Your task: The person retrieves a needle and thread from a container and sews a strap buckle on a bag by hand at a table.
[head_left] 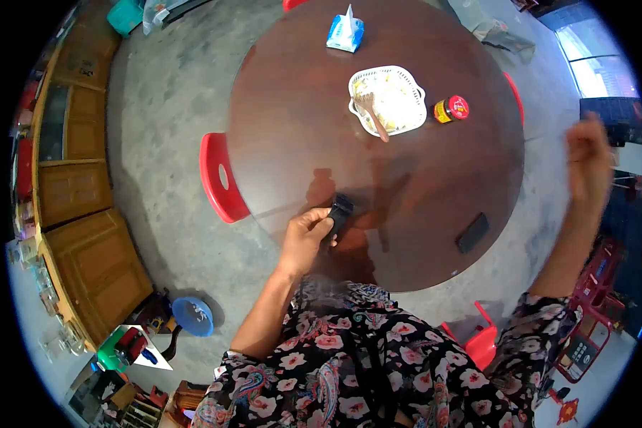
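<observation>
My left hand [309,237] is closed around a small black handheld device [341,209], just above the near part of the round brown table [299,128]. The device's exact kind is unclear. Off the table's right side, my right hand [590,162] is raised with its fingers loosely bent and slightly apart; nothing shows in it. A black phone [473,232] lies flat near the table's right edge. Farther back, a white basket [353,114] holds light-coloured bits, and a brown fork-like utensil [369,114] rests across it. Beside the basket is a red-lidded jar [450,109].
A blue-and-white tissue pack [345,33] sits at the table's far side. Red chairs [219,178] stand around the table. Wooden cabinets [85,250] line the left wall, with a blue basin [192,317] on the floor nearby.
</observation>
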Demonstrator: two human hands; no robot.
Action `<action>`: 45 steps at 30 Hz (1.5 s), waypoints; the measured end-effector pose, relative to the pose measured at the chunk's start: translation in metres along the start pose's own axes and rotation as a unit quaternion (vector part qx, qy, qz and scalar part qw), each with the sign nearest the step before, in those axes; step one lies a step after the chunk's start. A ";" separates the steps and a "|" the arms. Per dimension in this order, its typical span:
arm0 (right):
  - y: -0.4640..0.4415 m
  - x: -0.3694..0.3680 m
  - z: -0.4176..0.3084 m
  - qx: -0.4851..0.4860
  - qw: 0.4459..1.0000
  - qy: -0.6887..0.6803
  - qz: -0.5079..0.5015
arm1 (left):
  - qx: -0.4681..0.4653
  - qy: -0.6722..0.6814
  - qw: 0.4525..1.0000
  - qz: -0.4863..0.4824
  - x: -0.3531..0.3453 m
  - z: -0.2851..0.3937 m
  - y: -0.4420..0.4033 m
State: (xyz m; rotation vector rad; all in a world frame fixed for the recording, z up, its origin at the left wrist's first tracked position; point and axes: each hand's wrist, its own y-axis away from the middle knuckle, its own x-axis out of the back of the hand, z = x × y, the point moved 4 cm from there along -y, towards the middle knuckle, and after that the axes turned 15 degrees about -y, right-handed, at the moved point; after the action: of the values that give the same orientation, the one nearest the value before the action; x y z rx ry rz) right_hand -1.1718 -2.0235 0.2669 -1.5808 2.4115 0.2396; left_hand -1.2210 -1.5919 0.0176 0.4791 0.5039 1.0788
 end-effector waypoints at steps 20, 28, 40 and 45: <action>0.161 -0.162 0.273 -0.417 0.902 -0.092 -0.065 | -0.024 -0.032 0.999 0.003 -0.013 0.011 0.008; 0.160 -0.167 0.271 -0.212 0.974 0.018 -0.077 | -0.020 0.047 0.997 0.062 -0.019 0.003 0.004; 0.151 -0.157 0.240 -0.128 0.960 0.217 -0.125 | 0.001 0.070 0.996 0.061 -0.015 -0.002 0.004; 0.163 -0.163 0.235 -0.263 0.916 0.249 -0.171 | -0.041 0.025 0.995 0.087 -0.010 -0.008 0.004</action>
State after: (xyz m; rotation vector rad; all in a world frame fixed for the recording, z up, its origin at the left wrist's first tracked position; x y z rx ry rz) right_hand -1.2317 -1.7518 0.0902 -2.5427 2.4802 0.5037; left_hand -1.2323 -1.5991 0.0151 0.4312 0.4661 1.2764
